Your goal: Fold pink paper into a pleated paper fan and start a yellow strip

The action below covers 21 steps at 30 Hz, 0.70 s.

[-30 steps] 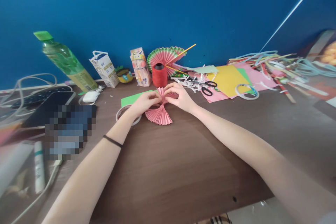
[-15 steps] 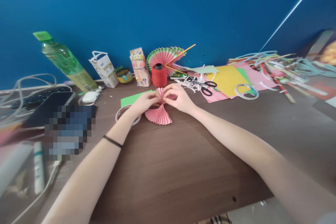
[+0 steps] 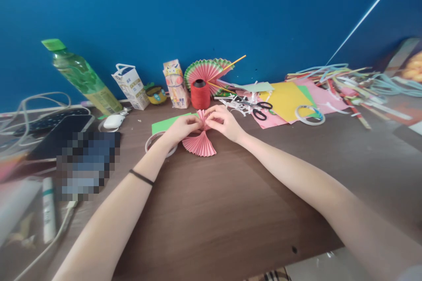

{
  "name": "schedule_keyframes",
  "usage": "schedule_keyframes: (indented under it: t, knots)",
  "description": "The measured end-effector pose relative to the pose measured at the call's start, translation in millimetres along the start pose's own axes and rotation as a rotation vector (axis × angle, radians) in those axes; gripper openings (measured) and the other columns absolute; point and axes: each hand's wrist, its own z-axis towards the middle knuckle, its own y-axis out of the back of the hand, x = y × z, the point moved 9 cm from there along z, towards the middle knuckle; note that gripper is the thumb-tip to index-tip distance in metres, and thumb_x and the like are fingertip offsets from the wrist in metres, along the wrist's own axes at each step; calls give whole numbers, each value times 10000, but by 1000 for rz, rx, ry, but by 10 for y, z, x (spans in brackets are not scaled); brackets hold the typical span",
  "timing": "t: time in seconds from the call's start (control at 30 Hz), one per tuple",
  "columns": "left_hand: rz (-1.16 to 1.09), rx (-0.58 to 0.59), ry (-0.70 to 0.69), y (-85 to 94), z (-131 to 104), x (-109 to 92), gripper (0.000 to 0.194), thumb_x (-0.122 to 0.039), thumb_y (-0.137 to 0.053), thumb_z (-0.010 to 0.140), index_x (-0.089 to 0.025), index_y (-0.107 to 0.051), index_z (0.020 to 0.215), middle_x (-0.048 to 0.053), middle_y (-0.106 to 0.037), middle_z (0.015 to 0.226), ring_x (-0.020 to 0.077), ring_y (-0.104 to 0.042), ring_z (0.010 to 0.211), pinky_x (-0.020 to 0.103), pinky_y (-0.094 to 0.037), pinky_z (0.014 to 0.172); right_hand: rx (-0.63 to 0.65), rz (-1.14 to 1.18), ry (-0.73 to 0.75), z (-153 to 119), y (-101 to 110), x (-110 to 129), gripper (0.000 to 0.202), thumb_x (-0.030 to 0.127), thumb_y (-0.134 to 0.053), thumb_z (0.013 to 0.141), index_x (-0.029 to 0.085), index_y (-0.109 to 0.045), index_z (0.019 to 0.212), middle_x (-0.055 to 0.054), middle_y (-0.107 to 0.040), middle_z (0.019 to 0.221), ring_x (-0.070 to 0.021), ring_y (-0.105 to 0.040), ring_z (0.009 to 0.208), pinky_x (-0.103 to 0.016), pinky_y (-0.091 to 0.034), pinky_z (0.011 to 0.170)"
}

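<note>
One pink pleated paper [image 3: 200, 145]; left hand [image 3: 182, 129], right hand [image 3: 227, 124], each grip pinched closed on it; red spool [image 3: 200, 96] upright behind.

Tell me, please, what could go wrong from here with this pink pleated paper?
The pink pleated paper might spread or crease: the left hand and right hand pinch it near its narrow middle, while its lower end fans out free. The red thread spool stands close beyond the hands, so a bump might topple it.

The front fan [image 3: 200, 144] is pink, the rear fan [image 3: 202, 71] green-edged pink, the spool [image 3: 200, 97] red.
</note>
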Motion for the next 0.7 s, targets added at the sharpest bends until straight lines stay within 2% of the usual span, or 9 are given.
schedule_keyframes:
  t: [0.13,0.4,0.7]
  knots:
    - [16,-1,-8,-3,-17,-25,163,-276,-670,648,-134,-598,682,12,-635,720,116,-612,709,337,-490,816,-41,-4,-59,9,33,-108,73,234,-618,780,211,-629,711,-25,-647,926,-198,-541,974,-413,-372,925]
    - [8,8,-16,-10,-17,-31,184,-299,-676,651,-137,-602,698,16,-643,735,118,-615,722,325,-493,805,-20,-55,-106,13,-21,-209,25,223,-658,754,209,-649,734,-34,-628,962,-218,-502,1032,-437,-331,959]
    - [10,29,-22,-6,-16,-21,222,-337,-697,642,-141,-615,705,37,-670,775,129,-627,744,312,-494,797,21,-35,-168,10,-56,-240,97,304,-719,700,229,-663,728,-32,-604,998,-245,-454,1075,-471,-326,947]
